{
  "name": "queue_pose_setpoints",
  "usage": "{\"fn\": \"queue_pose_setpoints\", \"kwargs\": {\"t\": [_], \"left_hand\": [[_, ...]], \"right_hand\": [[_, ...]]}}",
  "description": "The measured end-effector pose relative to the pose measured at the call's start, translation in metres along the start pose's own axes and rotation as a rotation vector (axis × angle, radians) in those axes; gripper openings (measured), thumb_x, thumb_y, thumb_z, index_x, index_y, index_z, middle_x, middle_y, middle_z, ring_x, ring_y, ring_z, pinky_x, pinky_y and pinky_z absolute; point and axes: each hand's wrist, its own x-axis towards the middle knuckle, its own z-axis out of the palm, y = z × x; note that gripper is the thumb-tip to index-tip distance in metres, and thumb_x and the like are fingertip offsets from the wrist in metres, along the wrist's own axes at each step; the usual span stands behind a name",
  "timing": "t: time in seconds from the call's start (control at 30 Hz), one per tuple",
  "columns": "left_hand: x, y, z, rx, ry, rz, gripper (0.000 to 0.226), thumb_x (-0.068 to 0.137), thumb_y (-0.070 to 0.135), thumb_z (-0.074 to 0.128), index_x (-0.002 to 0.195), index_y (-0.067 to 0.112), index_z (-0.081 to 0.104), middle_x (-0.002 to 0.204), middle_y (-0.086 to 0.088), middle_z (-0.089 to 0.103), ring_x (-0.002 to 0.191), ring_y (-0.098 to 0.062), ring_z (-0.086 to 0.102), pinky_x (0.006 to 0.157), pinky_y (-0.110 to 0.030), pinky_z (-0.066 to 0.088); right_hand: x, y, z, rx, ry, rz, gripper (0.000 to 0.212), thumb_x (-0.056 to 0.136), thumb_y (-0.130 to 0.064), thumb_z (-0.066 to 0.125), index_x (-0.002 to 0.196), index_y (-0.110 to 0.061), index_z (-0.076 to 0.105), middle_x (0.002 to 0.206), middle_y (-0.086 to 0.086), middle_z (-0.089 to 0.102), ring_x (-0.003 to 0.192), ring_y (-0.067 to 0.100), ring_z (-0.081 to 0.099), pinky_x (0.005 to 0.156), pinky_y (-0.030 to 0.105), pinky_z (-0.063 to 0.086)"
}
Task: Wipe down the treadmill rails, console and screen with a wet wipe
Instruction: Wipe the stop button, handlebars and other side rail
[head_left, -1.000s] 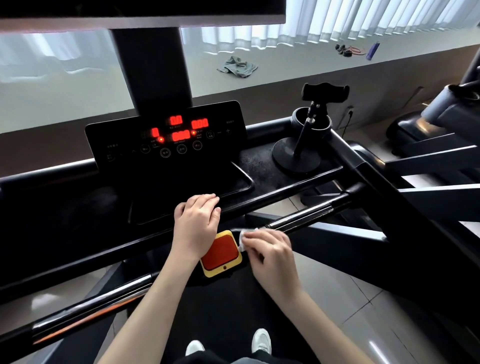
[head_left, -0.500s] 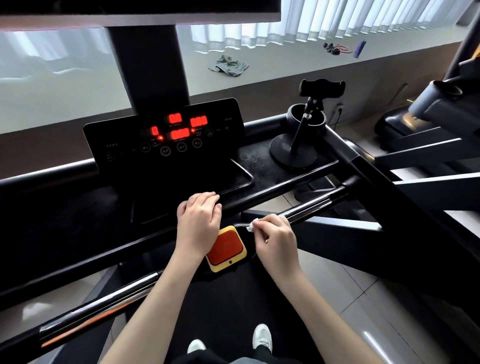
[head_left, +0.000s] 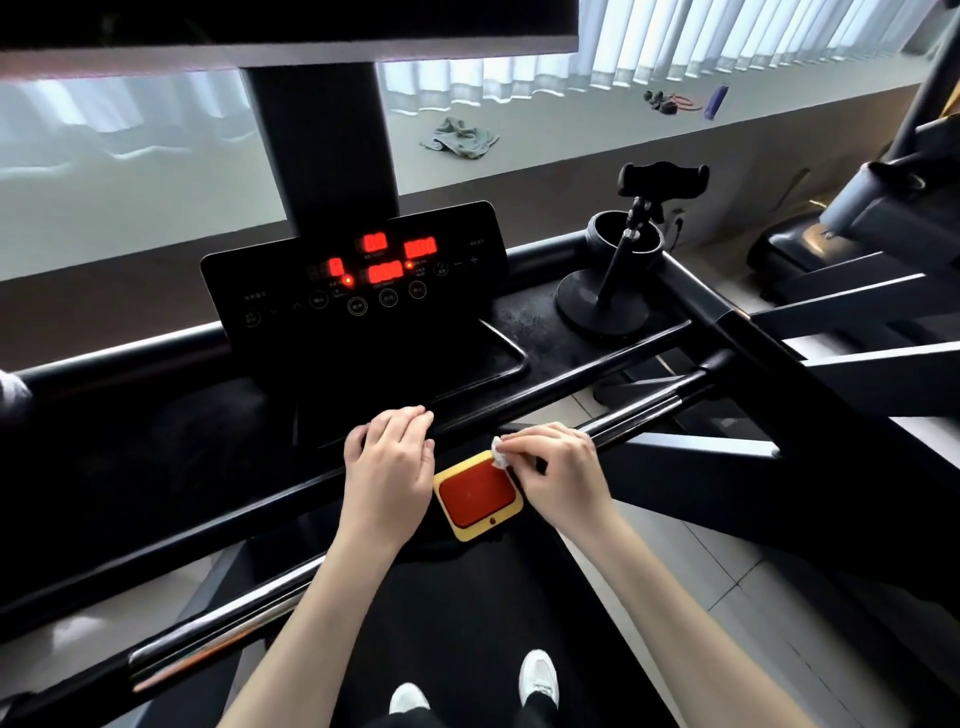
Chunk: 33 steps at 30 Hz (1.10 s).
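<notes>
Fingers (head_left: 540, 441) of our right hand (head_left: 558, 475) pinch the wet wipe (head_left: 498, 453) | wipe has slid up to the red stop button (head_left: 475, 493) corner, by the handrail (head_left: 634, 413) | left hand (head_left: 389, 462) grips the console edge (head_left: 519, 399) | we think the rail is nearly done

The right hand (head_left: 561, 478) has slid the wet wipe (head_left: 500, 452) leftward off the rail end onto the top right corner of the red button (head_left: 475, 493).
</notes>
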Motion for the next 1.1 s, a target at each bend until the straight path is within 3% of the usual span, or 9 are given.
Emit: {"fn": "queue_pose_setpoints", "kwargs": {"t": [0.1,0.27,0.37,0.43,0.57,0.73,0.83,1.03,1.1], "left_hand": [[0.001,0.001,0.001,-0.014,0.009,-0.011,0.048,0.092,0.030,0.034,0.123,0.009,0.064,0.127,0.000,0.062,0.122,-0.018,0.051,0.104,-0.040,0.032],[0.000,0.000,0.001,-0.015,0.018,-0.001,0.051,0.091,0.032,0.031,0.122,0.009,0.065,0.125,-0.001,0.063,0.121,-0.019,0.052,0.103,-0.038,0.031],[0.001,-0.001,0.002,-0.021,0.024,0.003,0.052,0.091,0.032,0.030,0.121,0.009,0.065,0.125,0.000,0.063,0.121,-0.019,0.052,0.104,-0.036,0.029],[0.000,-0.001,0.002,-0.026,0.031,0.007,0.051,0.091,0.031,0.031,0.120,0.008,0.065,0.124,-0.001,0.063,0.120,-0.019,0.052,0.103,-0.037,0.029],[-0.001,-0.001,0.001,-0.042,0.038,0.016,0.041,0.091,0.023,0.041,0.120,0.007,0.066,0.124,-0.002,0.064,0.120,-0.020,0.053,0.102,-0.040,0.034],[-0.002,0.000,0.001,-0.044,0.050,0.016,0.041,0.089,0.021,0.041,0.119,0.006,0.066,0.123,-0.003,0.064,0.119,-0.020,0.053,0.101,-0.041,0.035],[-0.001,-0.001,0.002,-0.035,0.050,0.025,0.043,0.089,0.022,0.038,0.118,0.006,0.066,0.123,-0.003,0.064,0.118,-0.022,0.055,0.100,-0.042,0.037],[-0.002,-0.002,0.002,-0.048,0.062,0.022,0.038,0.087,0.017,0.047,0.118,0.005,0.066,0.122,-0.005,0.065,0.118,-0.024,0.056,0.099,-0.043,0.039],[-0.003,-0.002,0.001,-0.029,0.060,0.025,0.038,0.086,0.017,0.048,0.117,0.005,0.067,0.121,-0.005,0.065,0.116,-0.024,0.058,0.097,-0.044,0.042]], "right_hand": [[0.005,-0.005,0.006,-0.054,0.034,0.108,0.010,0.081,-0.018,0.068,0.083,-0.017,0.078,0.087,-0.005,0.075,0.089,0.019,0.069,0.085,0.037,0.045],[-0.029,-0.003,0.000,-0.053,0.092,-0.097,0.016,0.077,-0.009,0.080,0.090,-0.018,0.079,0.099,-0.007,0.075,0.097,0.011,0.069,0.087,0.037,0.052],[-0.038,0.000,-0.003,-0.111,0.238,0.016,0.025,0.073,-0.001,0.083,0.095,-0.013,0.078,0.098,-0.002,0.075,0.098,0.015,0.069,0.086,0.041,0.055],[-0.045,-0.012,0.004,-0.086,0.240,0.031,0.026,0.073,0.000,0.083,0.096,-0.011,0.078,0.099,-0.001,0.075,0.099,0.017,0.068,0.087,0.040,0.055],[-0.066,-0.018,0.007,-0.088,0.189,-0.097,0.027,0.074,-0.005,0.084,0.099,-0.014,0.078,0.104,-0.005,0.074,0.104,0.011,0.067,0.090,0.031,0.051],[-0.074,-0.023,0.015,-0.116,0.327,0.049,0.020,0.081,-0.011,0.076,0.101,-0.012,0.077,0.106,-0.002,0.073,0.106,0.011,0.065,0.094,0.030,0.046],[-0.081,-0.029,0.019,-0.113,0.254,-0.085,0.023,0.088,-0.024,0.063,0.102,-0.012,0.077,0.109,-0.002,0.073,0.108,0.012,0.065,0.095,0.030,0.046],[-0.044,-0.021,0.017,-0.163,0.303,0.066,0.017,0.083,-0.016,0.070,0.097,-0.013,0.078,0.100,-0.001,0.075,0.101,0.015,0.068,0.096,0.026,0.037],[-0.034,-0.030,0.024,-0.149,0.254,0.035,0.014,0.083,-0.014,0.069,0.093,-0.014,0.078,0.099,-0.002,0.075,0.100,0.014,0.067,0.097,0.024,0.033]]}}
